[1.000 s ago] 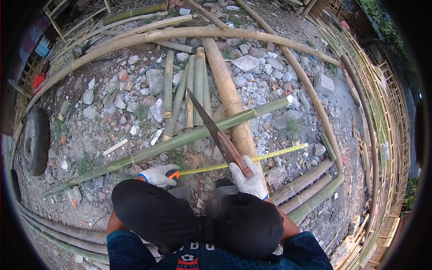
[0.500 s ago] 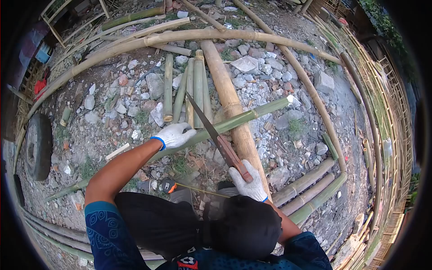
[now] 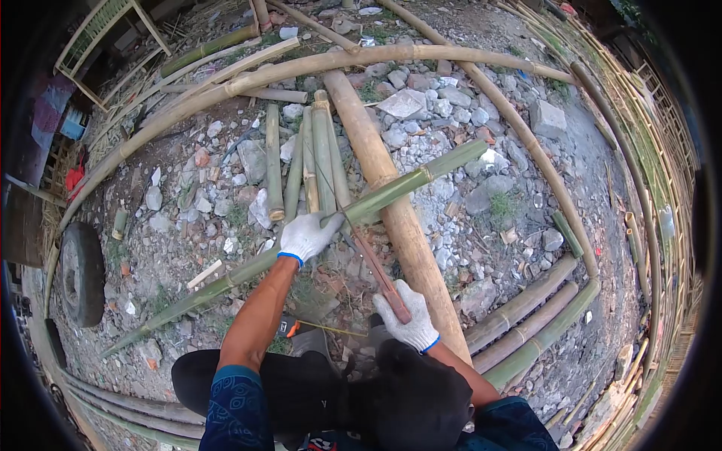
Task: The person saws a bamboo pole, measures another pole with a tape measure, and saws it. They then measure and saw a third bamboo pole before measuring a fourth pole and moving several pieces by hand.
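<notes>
A green bamboo pole point(image 3: 241, 276) slants across my view, its right part resting on a thick tan bamboo log point(image 3: 416, 259). My left hand point(image 3: 310, 237), in a white glove with a blue cuff, is closed around the pole, thumb by the blade. In my gloved right hand point(image 3: 410, 322) is the wooden handle of a hand saw point(image 3: 374, 264). The saw's narrow blade, seen nearly edge-on, crosses the pole just right of my left thumb; whether its teeth have cut in cannot be told. Several cut bamboo lengths point(image 3: 323, 154) lie beyond the pole.
Rubble and stones point(image 3: 474, 113) cover the ground. A long bamboo pole point(image 3: 301, 66) arches across the back. An old tyre point(image 3: 83, 274) is at left, and thick bamboo pieces point(image 3: 526, 323) lie at right. An orange tape measure point(image 3: 288, 326) with its yellow tape out sits near my feet.
My left hand has shifted right along the pole, up to the saw. The saw blade has turned from flat-side view to nearly edge-on, across the pole. My right hand keeps its hold.
</notes>
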Demonstrator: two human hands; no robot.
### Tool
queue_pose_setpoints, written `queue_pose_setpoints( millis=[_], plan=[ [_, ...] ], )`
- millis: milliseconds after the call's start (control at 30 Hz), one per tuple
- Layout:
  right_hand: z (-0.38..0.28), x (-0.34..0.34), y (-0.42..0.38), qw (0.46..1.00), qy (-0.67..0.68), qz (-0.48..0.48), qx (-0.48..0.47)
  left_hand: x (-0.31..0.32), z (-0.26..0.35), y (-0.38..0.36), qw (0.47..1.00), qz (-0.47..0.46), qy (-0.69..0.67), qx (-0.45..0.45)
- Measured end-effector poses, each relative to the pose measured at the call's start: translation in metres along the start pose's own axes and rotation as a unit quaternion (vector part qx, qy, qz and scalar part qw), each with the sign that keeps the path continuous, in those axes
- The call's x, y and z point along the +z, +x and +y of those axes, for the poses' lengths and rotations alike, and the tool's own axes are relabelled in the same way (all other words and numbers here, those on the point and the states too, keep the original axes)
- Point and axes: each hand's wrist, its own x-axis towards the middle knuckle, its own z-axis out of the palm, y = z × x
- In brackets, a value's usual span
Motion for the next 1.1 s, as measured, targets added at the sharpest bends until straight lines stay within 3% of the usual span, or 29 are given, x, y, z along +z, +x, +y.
queue_pose_setpoints(
  millis=[400, 500, 600, 700, 800, 1000, 1100],
  plan=[
    [0.017, 0.005, 0.022, 0.999, -0.023, -0.007, -0.030, 0.017, 0.003, 0.027, 0.998, 0.043, 0.031, -0.020],
    [0.020, 0.006, 0.016, 0.998, 0.043, -0.020, 0.052, 0.018, 0.004, 0.026, 0.997, 0.057, 0.040, -0.026],
    [0.023, 0.005, 0.014, 0.998, 0.049, -0.013, 0.046, 0.020, 0.003, 0.027, 0.997, 0.064, 0.046, -0.022],
    [0.017, 0.003, 0.015, 0.996, 0.062, 0.054, -0.012, 0.022, 0.002, 0.027, 0.996, 0.075, 0.042, -0.014],
    [0.027, 0.007, 0.019, 0.994, 0.025, 0.055, -0.091, 0.024, 0.005, 0.025, 0.994, 0.072, 0.070, -0.035],
    [0.035, 0.007, 0.009, 0.991, -0.034, 0.071, -0.111, 0.030, 0.001, 0.027, 0.993, 0.091, 0.068, -0.031],
    [0.041, 0.001, -0.003, 0.996, -0.015, 0.045, -0.073, 0.029, 0.004, 0.028, 0.993, 0.092, 0.058, -0.040]
  ],
)
